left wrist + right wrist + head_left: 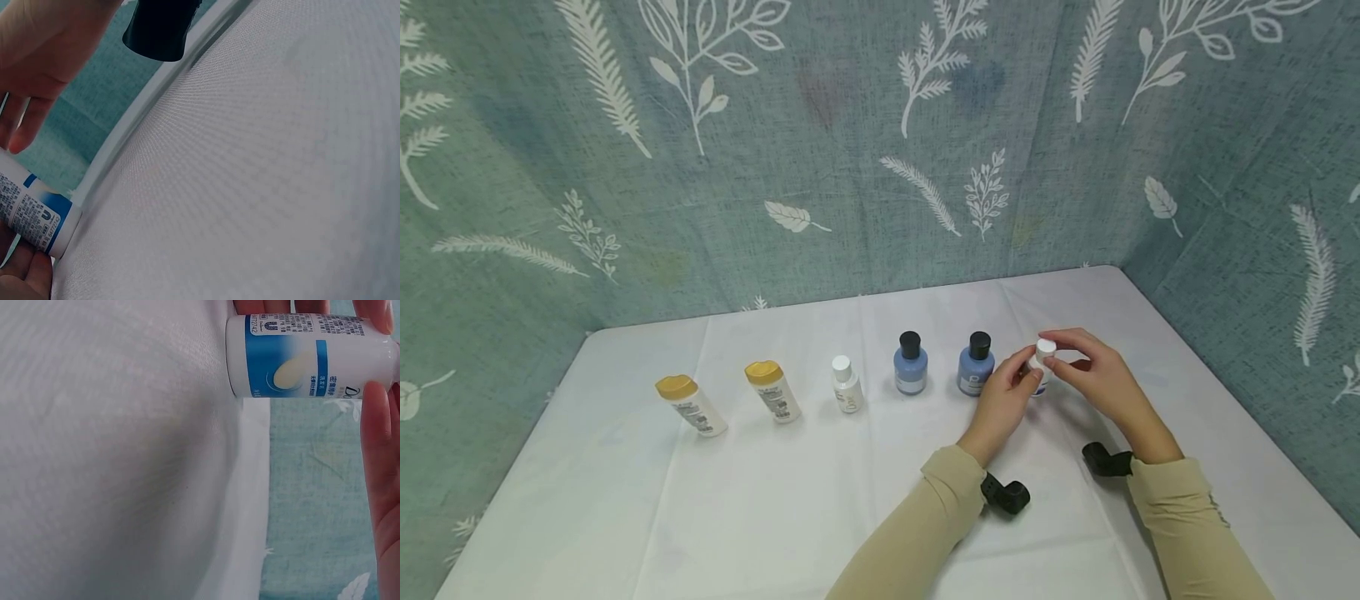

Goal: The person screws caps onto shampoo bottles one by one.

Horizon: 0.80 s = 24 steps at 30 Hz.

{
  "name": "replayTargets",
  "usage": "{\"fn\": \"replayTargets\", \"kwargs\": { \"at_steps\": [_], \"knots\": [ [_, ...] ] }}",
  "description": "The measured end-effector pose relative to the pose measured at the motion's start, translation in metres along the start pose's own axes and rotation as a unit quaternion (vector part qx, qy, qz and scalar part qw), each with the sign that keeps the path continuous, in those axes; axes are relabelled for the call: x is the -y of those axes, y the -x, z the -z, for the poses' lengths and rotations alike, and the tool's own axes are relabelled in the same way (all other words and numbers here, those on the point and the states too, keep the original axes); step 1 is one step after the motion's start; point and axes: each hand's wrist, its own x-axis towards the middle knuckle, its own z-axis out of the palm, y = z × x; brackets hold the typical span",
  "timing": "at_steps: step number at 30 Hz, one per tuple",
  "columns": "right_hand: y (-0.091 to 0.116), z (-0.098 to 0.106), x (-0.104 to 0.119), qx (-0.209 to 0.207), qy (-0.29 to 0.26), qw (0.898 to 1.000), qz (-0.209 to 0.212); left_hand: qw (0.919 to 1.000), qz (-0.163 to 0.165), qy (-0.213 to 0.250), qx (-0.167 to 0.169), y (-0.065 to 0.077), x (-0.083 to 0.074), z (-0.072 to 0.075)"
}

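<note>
At the right of the table in the head view, both hands are on a small white shampoo bottle (300, 356) with a blue-banded label. Its white cap (1046, 347) points up and its base is at the cloth. My left hand (1002, 398) grips the body from the left side. From the right, my right hand (1101, 375) pinches around the cap with thumb and fingers. The left wrist view shows only the bottle's lower part (39, 209), with left fingers (25, 269) beside it and the right hand above.
A row runs leftward: two blue bottles with black caps (975, 367) (911, 367), a white-capped bottle (847, 387), then two white bottles with yellow caps (775, 393) (694, 408). The nearer blue one stands close by my left hand. White cloth (775, 517) covers the table; leaf-patterned fabric (850, 250) hangs behind.
</note>
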Motion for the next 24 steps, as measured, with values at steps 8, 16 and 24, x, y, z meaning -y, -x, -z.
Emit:
{"fn": "replayTargets", "kwargs": {
  "at_steps": [8, 16, 24],
  "knots": [
    [0.0, -0.001, 0.008, -0.011, -0.004, 0.999, -0.039, 0.9999, 0.003, 0.012, 0.001, 0.004, -0.013, 0.002],
    [-0.003, -0.004, -0.005, -0.011, -0.022, 0.999, -0.048, 0.9998, 0.013, 0.014, 0.004, 0.011, -0.03, 0.006],
    [-0.001, -0.001, -0.003, 0.0, -0.036, 0.999, -0.039, 1.0, 0.001, 0.003, -0.006, -0.002, 0.001, -0.001]
  ]
}}
